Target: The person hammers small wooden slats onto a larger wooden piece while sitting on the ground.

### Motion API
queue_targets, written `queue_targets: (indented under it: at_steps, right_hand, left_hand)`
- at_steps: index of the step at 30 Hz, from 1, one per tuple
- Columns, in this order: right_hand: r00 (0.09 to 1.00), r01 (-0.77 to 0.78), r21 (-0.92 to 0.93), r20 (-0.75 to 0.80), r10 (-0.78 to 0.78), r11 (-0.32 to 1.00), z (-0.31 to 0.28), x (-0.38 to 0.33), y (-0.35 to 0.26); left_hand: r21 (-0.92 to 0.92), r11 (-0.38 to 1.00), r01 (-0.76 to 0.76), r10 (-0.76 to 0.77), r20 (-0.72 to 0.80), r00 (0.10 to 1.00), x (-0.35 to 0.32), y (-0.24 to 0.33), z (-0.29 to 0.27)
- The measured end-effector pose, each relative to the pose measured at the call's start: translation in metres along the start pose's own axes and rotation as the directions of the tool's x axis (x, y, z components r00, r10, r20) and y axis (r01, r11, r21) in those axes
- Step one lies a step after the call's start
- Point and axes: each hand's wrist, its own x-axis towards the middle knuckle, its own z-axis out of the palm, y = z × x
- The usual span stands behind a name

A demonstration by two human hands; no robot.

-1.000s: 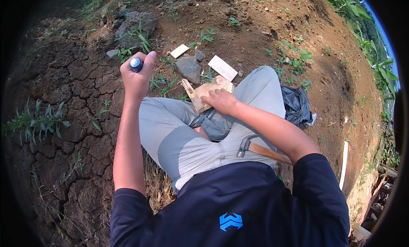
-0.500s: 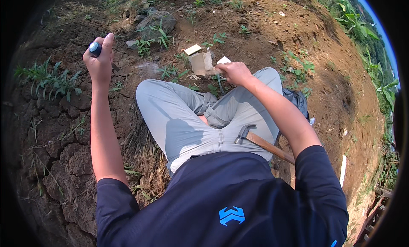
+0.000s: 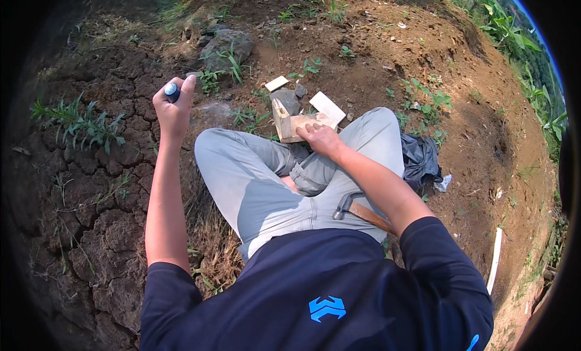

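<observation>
My left hand point(image 3: 173, 105) is raised at the left, closed around the dark handle point(image 3: 172, 92) of a tool with a pale butt end. The rest of that tool is hidden behind the hand. In front of my crossed legs is an L-shaped piece of joined wooden boards point(image 3: 282, 119), one part standing upright at its left end. My right hand point(image 3: 321, 138) holds its flat part from above, fingers apart on the wood. Across my right thigh lies a claw hammer point(image 3: 365, 214), its handle end hidden under my right arm.
Just beyond the wood lie a loose pale board point(image 3: 327, 107), a smaller block point(image 3: 276, 83) and a grey stone point(image 3: 285, 101). A larger rock point(image 3: 226, 49) stands farther off. Dark plastic point(image 3: 420, 159) lies by my right knee. Cracked soil spreads leftward; a white strip point(image 3: 495, 260) is at right.
My left hand with the tool has come lower and to the right. The joined boards have turned, showing their flat face, and my right hand has shifted down and left onto it.
</observation>
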Motion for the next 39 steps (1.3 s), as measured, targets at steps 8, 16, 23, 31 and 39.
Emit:
queue_targets:
  at_steps: [8, 16, 23, 31, 39]
  right_hand:
    - [0.99, 0.053, -0.052, 0.134, -0.046, 0.997, 0.02, 0.001, -0.017]
    - [0.931, -0.112, 0.117, 0.36, 0.063, 0.987, -0.028, 0.03, -0.006]
    - [0.896, -0.087, 0.148, 0.444, 0.013, 0.985, -0.044, 0.046, -0.007]
    - [0.851, -0.118, 0.188, 0.526, 0.002, 0.975, -0.042, 0.043, -0.001]
    - [0.9, -0.094, 0.197, 0.435, -0.001, 0.976, -0.026, 0.033, 0.005]
  left_hand:
    - [-0.09, 0.987, 0.134, -0.126, 0.084, 0.988, 0.005, -0.039, 0.063]
    - [-0.14, 0.97, 0.197, -0.176, 0.151, 0.973, 0.005, -0.06, 0.092]
    - [-0.098, 0.972, 0.216, -0.202, 0.136, 0.97, -0.002, -0.085, 0.094]
    - [-0.131, 0.95, 0.285, -0.264, 0.155, 0.952, -0.006, -0.101, 0.114]
    - [-0.302, 0.893, 0.333, -0.281, 0.204, 0.938, 0.009, -0.112, 0.153]
